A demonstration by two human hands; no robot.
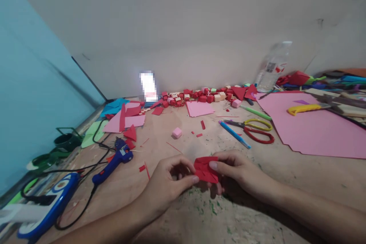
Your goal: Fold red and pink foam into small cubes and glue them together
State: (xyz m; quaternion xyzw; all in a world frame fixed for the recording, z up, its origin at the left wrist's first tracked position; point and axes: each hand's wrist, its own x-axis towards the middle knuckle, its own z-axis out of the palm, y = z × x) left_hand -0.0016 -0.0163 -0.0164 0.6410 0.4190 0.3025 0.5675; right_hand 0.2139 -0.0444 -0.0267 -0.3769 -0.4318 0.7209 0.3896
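Note:
A creased piece of red paper (206, 170) is held up just above the table, between both hands. My left hand (174, 183) pinches its left edge between thumb and fingers. On the other side, my right hand (234, 167) grips it with the thumb pressed on its face and the fingers behind. Beyond the hands sits a small pink paper cube (177, 133). Small red scraps (203, 124) lie near that cube. To the right are scissors (259, 131) with one yellow and one red handle, beside a blue pen (235, 135).
Many small red and pale paper cubes (203, 97) line the wall. On the left lie a blue glue gun (114, 160) with its cord and a blue-white power strip (54, 198). Pink sheets (323, 133), a yellow-handled knife (304, 109) and a plastic bottle (273, 68) are at right.

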